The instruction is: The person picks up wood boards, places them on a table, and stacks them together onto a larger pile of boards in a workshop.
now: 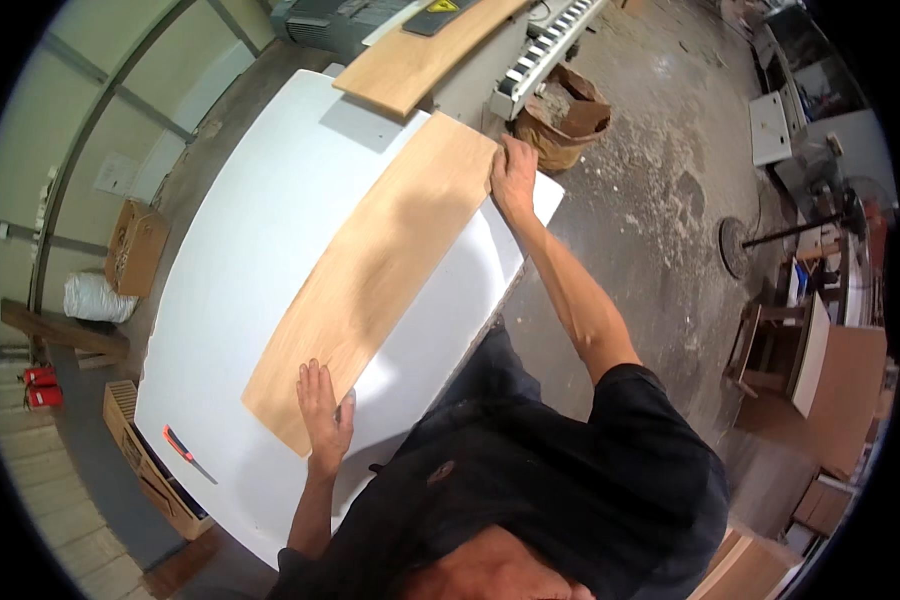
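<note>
A long, light wood-grain board (370, 260) lies slantwise on a white tabletop (240, 230). My left hand (322, 412) rests on the board's near end, fingers stretched out flat and the thumb apart at its edge. A small grey patch shows by that thumb; I cannot make out what it is. At the far right corner, my right hand (514, 178) has its fingers bent round the board's edge. Toward the table's left side lies an orange-and-black utility knife (188, 455), away from both hands.
Another wood-grain board (425, 60) sits on a machine beyond the table, beside a roller track (548, 55). An open brown sack (567, 120) stands below it. Cardboard boxes (138, 245) and a white bundle (98, 298) are at the left. A pedestal fan (735, 248) stands right.
</note>
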The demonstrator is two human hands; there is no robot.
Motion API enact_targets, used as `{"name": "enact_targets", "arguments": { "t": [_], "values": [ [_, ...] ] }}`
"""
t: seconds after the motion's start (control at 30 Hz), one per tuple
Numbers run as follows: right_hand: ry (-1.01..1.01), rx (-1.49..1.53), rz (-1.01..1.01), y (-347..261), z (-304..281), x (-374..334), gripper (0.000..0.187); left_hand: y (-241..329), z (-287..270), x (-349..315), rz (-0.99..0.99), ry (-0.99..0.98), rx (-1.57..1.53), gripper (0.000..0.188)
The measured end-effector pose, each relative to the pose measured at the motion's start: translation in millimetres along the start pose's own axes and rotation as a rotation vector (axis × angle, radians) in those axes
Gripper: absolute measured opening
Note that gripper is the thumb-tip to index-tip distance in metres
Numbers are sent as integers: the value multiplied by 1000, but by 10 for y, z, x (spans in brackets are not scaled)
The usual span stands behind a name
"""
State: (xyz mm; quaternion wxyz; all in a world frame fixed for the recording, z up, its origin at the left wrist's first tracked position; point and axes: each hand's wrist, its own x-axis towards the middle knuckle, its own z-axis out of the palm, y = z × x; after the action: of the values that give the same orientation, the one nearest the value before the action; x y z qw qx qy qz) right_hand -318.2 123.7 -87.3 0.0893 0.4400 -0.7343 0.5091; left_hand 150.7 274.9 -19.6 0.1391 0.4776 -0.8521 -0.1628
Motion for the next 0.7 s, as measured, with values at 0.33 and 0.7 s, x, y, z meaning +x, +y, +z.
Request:
{"name": "enact_targets", "arguments": {
  "t": [0.33, 0.7],
  "values": [
    [-225, 181, -260, -290, -176, -39, 51, 222, 148, 2119, -507, 512, -1135, 66],
    [-562, 177, -794, -1068, 280, 523, 55, 183, 175, 3275, -659, 519, -1377, 50]
  ]
}}
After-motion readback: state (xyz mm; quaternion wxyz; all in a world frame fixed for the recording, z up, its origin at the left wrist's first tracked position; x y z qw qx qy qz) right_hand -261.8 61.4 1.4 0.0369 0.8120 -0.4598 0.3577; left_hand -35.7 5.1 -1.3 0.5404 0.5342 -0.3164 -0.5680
